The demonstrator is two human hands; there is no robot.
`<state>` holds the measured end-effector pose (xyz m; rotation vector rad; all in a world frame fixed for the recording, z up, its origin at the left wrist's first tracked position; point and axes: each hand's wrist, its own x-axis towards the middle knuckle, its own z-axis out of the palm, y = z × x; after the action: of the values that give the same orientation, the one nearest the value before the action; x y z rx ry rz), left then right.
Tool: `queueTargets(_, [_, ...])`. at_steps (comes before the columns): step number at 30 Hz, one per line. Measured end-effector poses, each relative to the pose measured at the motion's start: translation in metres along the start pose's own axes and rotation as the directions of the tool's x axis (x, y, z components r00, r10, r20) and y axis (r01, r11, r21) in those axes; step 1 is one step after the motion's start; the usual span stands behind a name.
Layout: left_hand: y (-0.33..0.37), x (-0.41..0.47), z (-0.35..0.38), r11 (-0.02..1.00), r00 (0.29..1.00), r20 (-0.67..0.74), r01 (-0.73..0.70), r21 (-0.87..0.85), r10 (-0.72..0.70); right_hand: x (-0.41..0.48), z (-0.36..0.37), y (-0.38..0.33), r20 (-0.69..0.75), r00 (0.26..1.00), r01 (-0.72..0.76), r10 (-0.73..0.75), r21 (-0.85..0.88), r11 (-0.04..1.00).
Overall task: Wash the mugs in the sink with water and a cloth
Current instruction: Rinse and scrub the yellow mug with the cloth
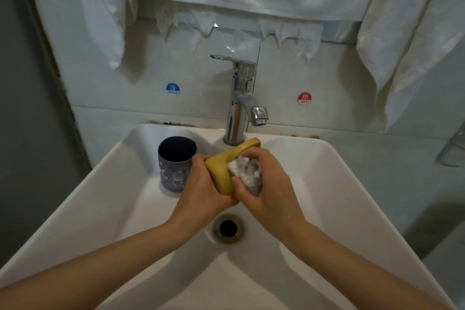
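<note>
step in hand: scrubbing the first mug. the yellow mug (221, 171) is held tilted on its side above the middle of the sink (339, 196), just near of the tap (241, 98), with its mouth turned to the right. the left hand (201, 191) is closed round the mug body from the left and underneath. the right hand (269, 189) is closed on a bunched white-grey cloth (245, 173), which is pressed into the mouth of the mug. how deep the cloth reaches cannot be told.

no stream shows at the spout. the drain (228, 228) lies open, near of both hands.

the dark blue mug (176, 166) stands upright in the far left part of the sink, just left of the left hand and apart from the cloth; it looks untouched.

next move, as a judgement: work the cloth round the inner wall while the left hand keeps the mug steady, then rinse under the tap. that needs one hand freed for the lever. the blue mug follows.
</note>
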<state>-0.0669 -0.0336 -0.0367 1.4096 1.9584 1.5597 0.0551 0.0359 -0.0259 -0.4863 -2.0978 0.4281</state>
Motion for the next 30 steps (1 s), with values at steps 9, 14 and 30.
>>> queueTargets(9, [-0.011, 0.003, 0.002, 0.998, 0.998, 0.044, -0.054, 0.028, 0.053, 0.002, -0.003, 0.012, 0.196, 0.879, 0.448, -0.434, -0.033, 0.893])
queueTargets(14, [-0.005, 0.007, 0.0, 0.982, 0.991, 0.055, 0.125, -0.14, -0.118, 0.02, -0.026, 0.016, -0.159, 0.987, 0.033, -0.029, 0.019, 0.999])
queueTargets(30, [-0.007, 0.011, -0.009, 0.972, 0.94, 0.342, 0.077, -0.223, 0.004, 0.04, -0.061, 0.035, 0.665, 0.44, -0.897, 0.603, 0.361, 0.256])
